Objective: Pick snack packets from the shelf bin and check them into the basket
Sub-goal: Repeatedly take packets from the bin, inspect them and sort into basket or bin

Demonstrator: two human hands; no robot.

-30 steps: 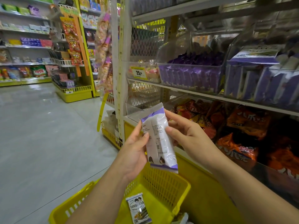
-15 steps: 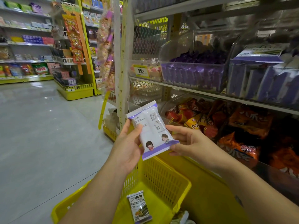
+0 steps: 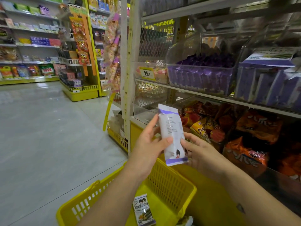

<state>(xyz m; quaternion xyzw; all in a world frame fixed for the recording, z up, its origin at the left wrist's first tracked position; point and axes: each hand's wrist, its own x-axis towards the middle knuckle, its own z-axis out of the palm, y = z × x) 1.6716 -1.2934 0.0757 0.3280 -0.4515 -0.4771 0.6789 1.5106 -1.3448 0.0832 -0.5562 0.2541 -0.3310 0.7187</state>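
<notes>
Yellow basket (image 3: 171, 185) — packet (image 3: 144, 209) inside; purple-trimmed packet (image 3: 171, 131) above

Bare forearms (image 3: 117, 193), small dark mark (image 3: 240, 208) on the right.

This is a self-service shop, seen from a snack aisle. White metal shelf racks (image 3: 32, 44) along the far wall carry rows of coloured packaged goods. On the near shelf, clear plastic bins (image 3: 182, 53) hold purple packets (image 3: 200, 79) and a yellow price tag (image 3: 147, 72) reads 25. A yellow plastic shopping basket (image 3: 167, 185) shows below, beside a glossy grey tiled floor (image 3: 40, 136).
</notes>
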